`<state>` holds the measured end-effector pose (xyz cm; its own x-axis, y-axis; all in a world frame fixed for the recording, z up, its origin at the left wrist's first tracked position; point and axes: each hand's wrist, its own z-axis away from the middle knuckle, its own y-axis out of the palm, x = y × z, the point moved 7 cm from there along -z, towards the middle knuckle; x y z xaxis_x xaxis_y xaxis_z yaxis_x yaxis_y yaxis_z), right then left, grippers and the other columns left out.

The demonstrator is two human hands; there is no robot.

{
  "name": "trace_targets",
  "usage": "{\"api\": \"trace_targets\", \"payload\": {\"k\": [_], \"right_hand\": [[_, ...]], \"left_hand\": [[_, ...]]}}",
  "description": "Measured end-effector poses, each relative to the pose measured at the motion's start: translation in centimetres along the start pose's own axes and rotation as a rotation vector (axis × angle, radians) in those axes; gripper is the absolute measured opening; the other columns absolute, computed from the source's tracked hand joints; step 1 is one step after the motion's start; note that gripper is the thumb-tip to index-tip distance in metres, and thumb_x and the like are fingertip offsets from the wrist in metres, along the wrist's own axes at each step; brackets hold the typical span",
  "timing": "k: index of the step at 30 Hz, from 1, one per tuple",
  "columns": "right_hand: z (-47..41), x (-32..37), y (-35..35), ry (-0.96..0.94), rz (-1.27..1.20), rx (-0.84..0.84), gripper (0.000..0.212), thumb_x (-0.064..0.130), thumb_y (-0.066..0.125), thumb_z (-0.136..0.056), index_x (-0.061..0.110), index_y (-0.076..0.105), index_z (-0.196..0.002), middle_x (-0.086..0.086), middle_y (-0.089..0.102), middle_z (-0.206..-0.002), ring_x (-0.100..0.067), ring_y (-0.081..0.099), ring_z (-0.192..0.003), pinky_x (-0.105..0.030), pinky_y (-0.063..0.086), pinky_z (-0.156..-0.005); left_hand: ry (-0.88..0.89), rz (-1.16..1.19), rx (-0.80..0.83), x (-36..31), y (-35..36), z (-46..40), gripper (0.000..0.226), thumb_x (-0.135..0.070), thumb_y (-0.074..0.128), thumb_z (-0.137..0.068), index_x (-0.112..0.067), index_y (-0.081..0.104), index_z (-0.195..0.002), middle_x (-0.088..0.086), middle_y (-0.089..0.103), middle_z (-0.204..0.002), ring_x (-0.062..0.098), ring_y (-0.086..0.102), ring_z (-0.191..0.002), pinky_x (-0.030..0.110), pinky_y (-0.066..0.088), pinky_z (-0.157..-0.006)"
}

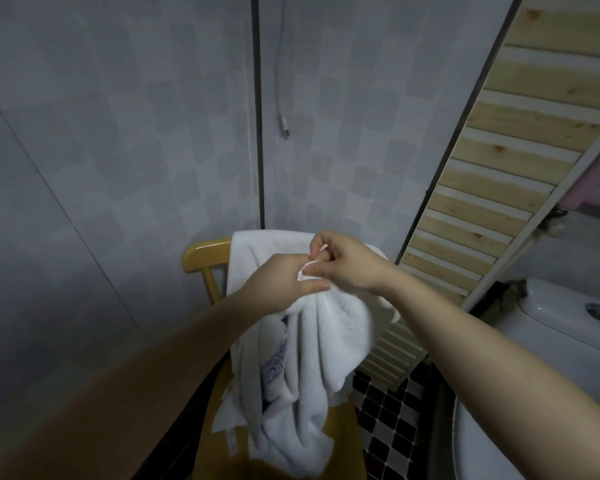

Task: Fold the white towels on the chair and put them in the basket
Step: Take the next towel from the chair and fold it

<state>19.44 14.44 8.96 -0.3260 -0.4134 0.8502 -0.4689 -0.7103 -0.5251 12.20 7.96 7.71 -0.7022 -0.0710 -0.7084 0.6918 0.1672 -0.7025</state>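
Lifting a white towel (312, 358) above the chair (201, 258), I have both hands at its top edge: left hand (284, 282) gripping bunched cloth, right hand (340, 265) pinching a corner. Next, I judge, spread the corners apart to fold; no basket visible.

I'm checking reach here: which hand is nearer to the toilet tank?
Right. The right hand pinches the white towel above the chair, on the toilet tank side; the left hand grips it farther away.
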Motion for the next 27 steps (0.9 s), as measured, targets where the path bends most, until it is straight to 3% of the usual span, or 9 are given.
{"api": "trace_targets", "payload": {"k": [4,6,9,12,14,16,19,22,27], "right_hand": [[0.1,-0.7,0.2,0.008,-0.252,0.010,0.024,0.005,0.067,-0.081,0.020,0.052,-0.092,-0.009,0.068,-0.076,-0.023,0.058,-0.071,-0.040,0.047,-0.071],[0.1,-1.0,0.3,-0.008,-0.265,0.021,0.028,0.007,0.068,-0.081,0.023,0.053,-0.099,-0.002,0.069,-0.083,-0.020,0.062,-0.080,-0.036,0.049,-0.083],[0.0,-1.8,-0.5,-0.018,0.067,-0.034,0.030,0.010,0.068,-0.080,0.026,0.053,-0.100,0.011,0.059,-0.091,-0.008,0.054,-0.078,-0.015,0.042,-0.070],[0.2,-4.2,-2.3,0.029,0.341,-0.199,0.012,0.010,0.059,-0.084,0.021,0.054,-0.082,0.006,0.056,-0.083,-0.010,0.047,-0.071,-0.011,0.033,-0.059],[0.7,-6.8,-3.9,0.164,0.095,-0.318,0.020,0.009,0.055,-0.088,0.015,0.051,-0.069,0.001,0.051,-0.070,-0.013,0.043,-0.064,-0.020,0.032,-0.056],[1.3,-8.6,-4.8,0.311,-0.094,-0.391,0.021,0.008,0.050,-0.091,0.007,0.052,-0.070,-0.003,0.046,-0.062,-0.016,0.039,-0.058,-0.026,0.031,-0.055],[1.0,-8.8,-5.6,0.353,0.202,-0.384,0.029,0.015,0.040,-0.095,0.007,0.049,-0.068,-0.009,0.054,-0.070,-0.024,0.051,-0.067,-0.029,0.038,-0.062],[0.6,-7.9,-5.2,0.325,0.354,-0.331,0.032,0.025,0.036,-0.098,0.016,0.039,-0.067,-0.010,0.055,-0.079,-0.026,0.053,-0.076,-0.030,0.036,-0.067],[1.1,-8.4,-3.4,0.308,-0.107,-0.221,0.020,0.008,0.061,-0.086,0.010,0.042,-0.092,-0.007,0.053,-0.068,-0.019,0.055,-0.048,-0.030,0.045,-0.048]], "left_hand": [[-0.071,0.027,-0.041,0.5,-0.7,-0.2,0.029,-0.028,0.057,-0.091,-0.003,0.064,-0.103,0.011,0.066,-0.098,0.020,0.058,-0.091,0.024,0.037,-0.072],[-0.094,0.028,-0.068,0.7,-1.1,-0.4,0.030,-0.029,0.054,-0.092,-0.002,0.063,-0.102,0.014,0.065,-0.100,0.022,0.057,-0.091,0.026,0.037,-0.075],[-0.123,0.078,-0.187,1.7,-2.1,-0.4,0.029,-0.024,0.053,-0.093,0.000,0.062,-0.106,0.016,0.064,-0.108,0.028,0.057,-0.103,0.024,0.036,-0.083],[-0.185,0.212,-0.349,2.9,-3.8,0.0,0.031,-0.021,0.055,-0.093,-0.001,0.060,-0.115,0.001,0.055,-0.107,0.014,0.049,-0.103,0.010,0.026,-0.075],[-0.205,0.297,-0.368,3.4,-4.2,-0.1,0.030,-0.020,0.055,-0.093,-0.005,0.058,-0.118,-0.006,0.049,-0.105,0.008,0.046,-0.097,0.007,0.028,-0.077],[-0.167,0.332,-0.347,3.7,-4.0,-0.1,0.010,-0.019,0.055,-0.093,-0.015,0.061,-0.100,-0.012,0.056,-0.091,-0.003,0.053,-0.079,0.007,0.038,-0.074],[-0.100,0.336,-0.343,3.4,-3.7,0.0,0.021,-0.016,0.056,-0.092,-0.030,0.055,-0.076,-0.017,0.056,-0.078,-0.015,0.055,-0.068,-0.002,0.038,-0.063],[-0.089,0.343,-0.322,2.8,-3.3,-0.4,0.023,-0.018,0.056,-0.092,-0.034,0.051,-0.076,-0.015,0.055,-0.077,-0.002,0.052,-0.072,0.007,0.039,-0.064],[-0.081,0.316,-0.272,1.9,-2.8,-1.2,0.016,-0.019,0.053,-0.093,-0.029,0.052,-0.080,-0.013,0.052,-0.077,-0.002,0.047,-0.072,-0.003,0.036,-0.054]]}}
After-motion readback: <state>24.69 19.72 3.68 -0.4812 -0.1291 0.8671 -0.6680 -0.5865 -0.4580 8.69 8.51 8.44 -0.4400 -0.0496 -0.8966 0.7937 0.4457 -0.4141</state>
